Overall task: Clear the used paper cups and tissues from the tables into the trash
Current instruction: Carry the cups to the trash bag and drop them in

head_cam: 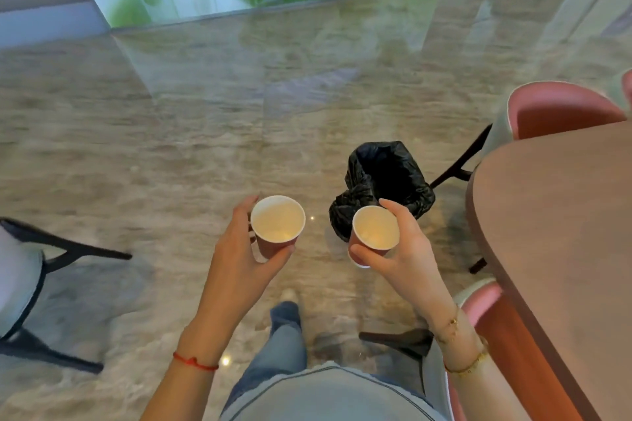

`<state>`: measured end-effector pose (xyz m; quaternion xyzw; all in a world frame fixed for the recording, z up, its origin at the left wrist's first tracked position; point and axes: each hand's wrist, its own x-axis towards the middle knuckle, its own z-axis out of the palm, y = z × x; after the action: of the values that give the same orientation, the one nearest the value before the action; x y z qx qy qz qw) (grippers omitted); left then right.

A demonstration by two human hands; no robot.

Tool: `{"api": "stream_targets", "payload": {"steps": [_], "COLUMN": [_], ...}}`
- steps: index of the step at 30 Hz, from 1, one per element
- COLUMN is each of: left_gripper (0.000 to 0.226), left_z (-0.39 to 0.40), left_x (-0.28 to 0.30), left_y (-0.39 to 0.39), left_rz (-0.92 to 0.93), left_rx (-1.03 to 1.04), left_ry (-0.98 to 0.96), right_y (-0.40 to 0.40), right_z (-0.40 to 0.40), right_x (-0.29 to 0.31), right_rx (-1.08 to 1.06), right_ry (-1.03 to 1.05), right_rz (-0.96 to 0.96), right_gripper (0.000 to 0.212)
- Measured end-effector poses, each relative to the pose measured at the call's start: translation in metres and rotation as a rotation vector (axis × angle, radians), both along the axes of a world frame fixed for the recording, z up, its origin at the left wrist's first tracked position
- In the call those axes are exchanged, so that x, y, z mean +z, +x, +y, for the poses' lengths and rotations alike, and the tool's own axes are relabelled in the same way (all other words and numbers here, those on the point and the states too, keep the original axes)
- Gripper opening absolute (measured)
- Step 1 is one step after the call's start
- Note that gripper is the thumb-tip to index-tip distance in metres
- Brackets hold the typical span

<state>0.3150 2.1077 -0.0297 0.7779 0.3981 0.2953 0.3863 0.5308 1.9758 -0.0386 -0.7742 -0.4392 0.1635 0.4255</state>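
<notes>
left hand (239, 249) wraps one paper cup (277, 219), right hand (400, 246) wraps another (375, 228), both just short of the trash bin (386, 178). they look light and crushable, so grip the sides gently.

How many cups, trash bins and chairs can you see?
Paper cups: 2, one in the left hand at, one in the right hand at
Trash bins: 1
Chairs: 3, at
Total: 6
</notes>
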Motion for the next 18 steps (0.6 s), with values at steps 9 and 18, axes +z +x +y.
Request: {"api": "stream_targets", "payload": {"steps": [9,18], "left_gripper": [0.070,0.070], "left_z": [0.181,0.305], "left_x": [-0.027,-0.048], "left_y": [0.131,0.290], "left_rz": [0.056,0.170], "left_rx": [-0.172,-0.491], "left_ry": [0.022,0.006], "right_y": [0.102,0.205], "right_z": [0.136,0.225], "right_x": [-0.029,-0.047], "right_rx": [-0.219,-0.521], "right_ry": [-0.049,-0.110], "right_rz": [0.054,0.052], "right_gripper": [0.082,0.079]}}
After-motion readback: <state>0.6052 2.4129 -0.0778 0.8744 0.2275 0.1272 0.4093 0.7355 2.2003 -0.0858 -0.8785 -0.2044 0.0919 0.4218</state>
